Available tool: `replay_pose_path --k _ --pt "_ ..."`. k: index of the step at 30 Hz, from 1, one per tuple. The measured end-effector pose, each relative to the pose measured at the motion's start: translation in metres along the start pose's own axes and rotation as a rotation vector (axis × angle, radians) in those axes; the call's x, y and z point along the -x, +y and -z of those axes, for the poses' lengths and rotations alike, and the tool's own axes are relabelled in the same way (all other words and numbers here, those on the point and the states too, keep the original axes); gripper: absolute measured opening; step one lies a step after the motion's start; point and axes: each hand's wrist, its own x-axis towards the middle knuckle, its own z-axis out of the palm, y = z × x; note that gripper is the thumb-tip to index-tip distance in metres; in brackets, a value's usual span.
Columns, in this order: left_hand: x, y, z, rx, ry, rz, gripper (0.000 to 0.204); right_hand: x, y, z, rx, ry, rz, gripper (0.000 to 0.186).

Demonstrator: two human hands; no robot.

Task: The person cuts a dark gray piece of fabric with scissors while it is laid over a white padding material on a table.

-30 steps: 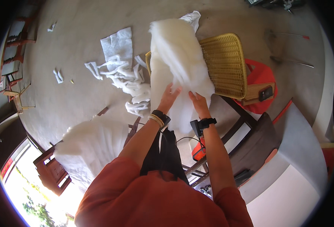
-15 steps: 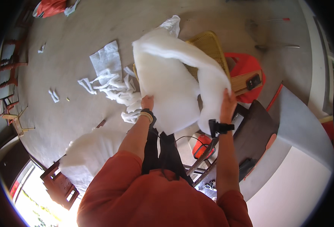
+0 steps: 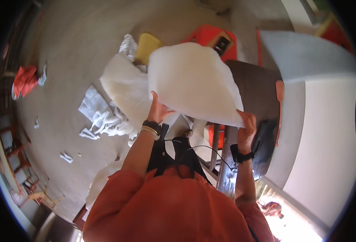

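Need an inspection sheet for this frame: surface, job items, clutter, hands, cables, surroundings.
Surface: bare concrete floor, with a dark wooden table to the person's right.
Job's things: white batting sheet held up and spread; a second white batting piece hangs behind it to the left.
Clutter: white fabric scraps on the floor; red cloth at far left.
Grippers: left hand grips the sheet's lower edge; right hand grips its lower right corner.
Cables: thin dark cable runs between the forearms.
Surroundings: yellow woven seat, orange-red chair, grey panel upper right.
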Motion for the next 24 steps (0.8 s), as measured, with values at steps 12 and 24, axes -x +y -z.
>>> replay_pose_path --k 12,24 --pt "-0.101 -0.158 -0.207 -0.58 -0.256 -0.125 0.035 0.116 0.12 0.155 0.013 0.441 -0.337 0.055" --pt "-0.187 -0.251 -0.228 -0.932 -0.337 -0.062 0.05 0.209 0.098 0.134 0.042 0.244 -0.466 0.052"
